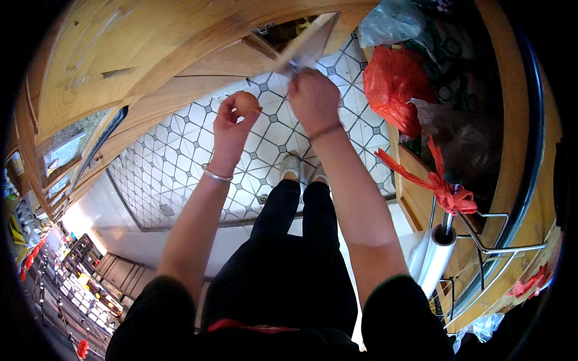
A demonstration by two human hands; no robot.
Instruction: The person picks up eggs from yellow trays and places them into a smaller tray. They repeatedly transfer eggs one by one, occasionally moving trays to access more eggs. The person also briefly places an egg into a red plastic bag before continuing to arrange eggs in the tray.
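My left hand [230, 123] has its fingers closed round a brown egg [246, 103], raised above the tiled floor. To its right, my right hand [315, 99] is closed like a fist, slightly smeared by motion. It is beside the lower edge of a small wooden door [310, 42] that stands ajar. A small greyish, blurred bit shows at its fingertips, and what the fingers grip there is hidden. Behind the door a dark opening shows at the top.
A wooden counter [138, 48] with cabinet fronts runs along the upper left. On the right are a red plastic bag [396, 87], a clear bag [391, 23], a wire rack [512, 248] and a white plastic roll [436, 259] near a red ribbon [448, 192]. My shoes stand on the tiled floor [180, 156].
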